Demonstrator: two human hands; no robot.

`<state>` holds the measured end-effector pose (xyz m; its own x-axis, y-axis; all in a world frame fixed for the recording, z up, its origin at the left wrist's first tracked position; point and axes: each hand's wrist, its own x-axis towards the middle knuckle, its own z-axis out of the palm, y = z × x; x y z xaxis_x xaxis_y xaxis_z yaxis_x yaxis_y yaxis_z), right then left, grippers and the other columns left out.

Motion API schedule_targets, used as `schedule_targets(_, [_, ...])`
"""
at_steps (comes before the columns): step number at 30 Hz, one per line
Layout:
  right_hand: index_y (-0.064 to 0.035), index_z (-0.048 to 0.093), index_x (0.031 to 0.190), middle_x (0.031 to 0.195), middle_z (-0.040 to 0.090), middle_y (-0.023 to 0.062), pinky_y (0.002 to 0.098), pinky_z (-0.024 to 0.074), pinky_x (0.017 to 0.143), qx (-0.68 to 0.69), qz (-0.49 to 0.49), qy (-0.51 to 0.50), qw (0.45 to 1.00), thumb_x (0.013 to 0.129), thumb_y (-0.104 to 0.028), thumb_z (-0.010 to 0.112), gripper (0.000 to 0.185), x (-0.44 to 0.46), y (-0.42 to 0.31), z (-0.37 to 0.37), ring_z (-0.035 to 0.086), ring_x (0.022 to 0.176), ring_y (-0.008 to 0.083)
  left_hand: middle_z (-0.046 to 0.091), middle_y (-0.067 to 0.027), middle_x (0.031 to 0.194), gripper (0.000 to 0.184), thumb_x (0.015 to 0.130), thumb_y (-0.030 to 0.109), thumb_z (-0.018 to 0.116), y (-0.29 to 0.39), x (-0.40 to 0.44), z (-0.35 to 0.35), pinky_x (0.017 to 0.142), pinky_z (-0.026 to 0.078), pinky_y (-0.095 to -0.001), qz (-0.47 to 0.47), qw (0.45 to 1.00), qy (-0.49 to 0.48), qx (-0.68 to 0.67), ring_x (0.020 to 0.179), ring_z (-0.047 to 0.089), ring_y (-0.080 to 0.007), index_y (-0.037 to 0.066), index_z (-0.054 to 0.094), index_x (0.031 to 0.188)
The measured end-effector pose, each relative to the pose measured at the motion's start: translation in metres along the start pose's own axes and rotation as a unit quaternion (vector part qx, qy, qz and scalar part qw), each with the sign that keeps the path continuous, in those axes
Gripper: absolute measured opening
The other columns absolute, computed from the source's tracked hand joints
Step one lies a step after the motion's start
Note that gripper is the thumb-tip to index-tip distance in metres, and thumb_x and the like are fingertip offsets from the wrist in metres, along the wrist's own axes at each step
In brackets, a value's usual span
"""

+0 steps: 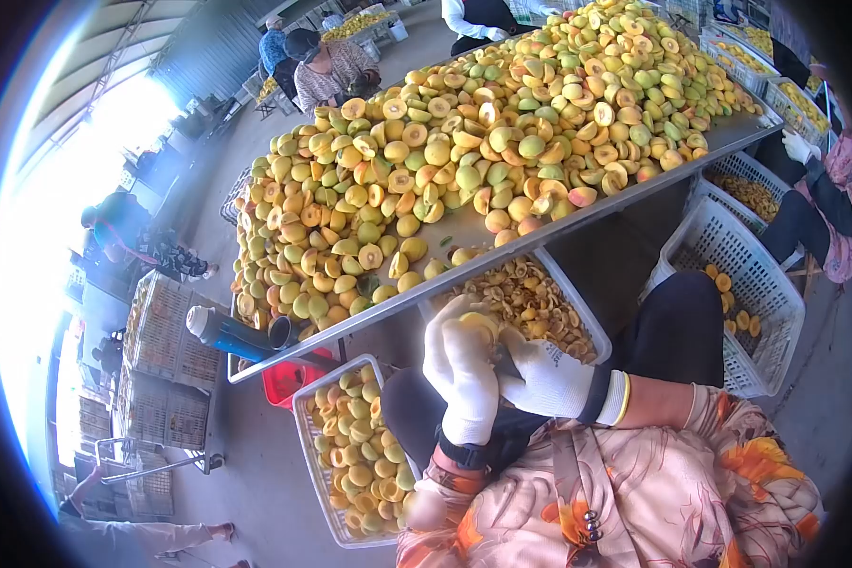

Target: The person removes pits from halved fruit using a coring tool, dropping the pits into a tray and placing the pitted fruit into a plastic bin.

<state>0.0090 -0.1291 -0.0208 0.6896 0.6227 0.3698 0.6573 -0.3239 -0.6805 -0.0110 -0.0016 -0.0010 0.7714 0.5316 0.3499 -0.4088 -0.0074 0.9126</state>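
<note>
My left hand point(462, 374), in a white knit glove with a dark band at the wrist, is closed around a yellow peach half point(483, 328). My gloved right hand point(554, 381) is closed right beside it, its fingers meeting the left hand's. A small dark thing shows between the two hands, too little of it visible to name. Below and behind the hands stands a white crate point(600, 343) holding brown pits and scraps. The steel table point(464, 227) beyond carries a big heap of halved yellow-green peaches point(417, 170).
A white crate point(303, 431) of peach halves stands at my left, near a red container point(279, 386). A blue bottle point(220, 329) is at the table's corner. Another crate point(793, 331) with a few halves stands at my right. Several people work around the table.
</note>
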Motion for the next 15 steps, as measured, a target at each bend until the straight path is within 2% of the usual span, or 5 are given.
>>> schedule_targets(2, [0.0021,0.059,0.108,0.09,0.069,0.0165,0.0395,0.0536,0.07,0.1,0.008,0.02,0.995,0.088,-0.008,0.07,0.025,0.002,-0.007,-0.005,0.072,0.082,0.0327,0.072,-0.0103,0.096,0.039,0.107,0.033,0.051,0.004,0.002,0.002,0.071,0.052,-0.0241,-0.008,1.0,0.003,0.007,0.079,0.064,-0.0126,-0.001,0.066,0.118])
schedule_targets(5, [0.0022,0.059,0.109,0.093,0.07,0.0169,0.0389,0.0534,0.073,0.181,0.029,-0.013,0.983,0.087,-0.009,0.071,0.027,0.004,-0.001,-0.001,0.072,0.087,0.0303,0.071,-0.0066,0.091,0.037,0.107,0.029,0.05,0.01,0.005,0.003,0.065,0.048,-0.0216,-0.042,0.999,0.01,0.011,0.071,0.059,-0.008,-0.002,0.066,0.117])
schedule_targets(8, [0.0028,0.058,0.112,0.09,0.071,0.0223,0.0468,0.0552,0.07,0.228,-0.012,0.004,0.974,0.09,-0.013,0.066,0.028,0.009,0.001,-0.003,0.071,0.082,0.0412,0.07,-0.0054,0.086,0.036,0.106,0.029,0.05,0.01,0.008,0.004,0.061,0.046,-0.0205,-0.05,0.999,0.007,0.015,0.065,0.056,-0.0065,-0.002,0.067,0.116])
schedule_targets(11, [0.0025,0.058,0.107,0.089,0.071,0.0215,0.0478,0.0548,0.069,0.2,-0.039,0.003,0.979,0.09,-0.016,0.067,0.027,0.014,0.011,-0.002,0.071,0.08,0.0415,0.069,-0.0048,0.083,0.036,0.106,0.028,0.05,0.008,0.011,0.005,0.06,0.045,-0.0202,-0.054,0.999,0.001,0.007,0.063,0.055,-0.006,-0.002,0.066,0.116])
schedule_targets(15, [0.0007,0.056,0.1,0.08,0.069,0.0227,0.0514,0.0532,0.065,0.094,0.031,-0.066,0.993,0.092,-0.024,0.066,0.028,0.015,0.008,-0.027,0.069,0.074,0.0433,0.068,-0.0045,0.082,0.035,0.106,0.027,0.051,-0.005,0.013,-0.005,0.062,0.047,-0.0217,-0.028,0.999,-0.027,0.038,0.065,0.057,-0.0071,-0.003,0.066,0.115])
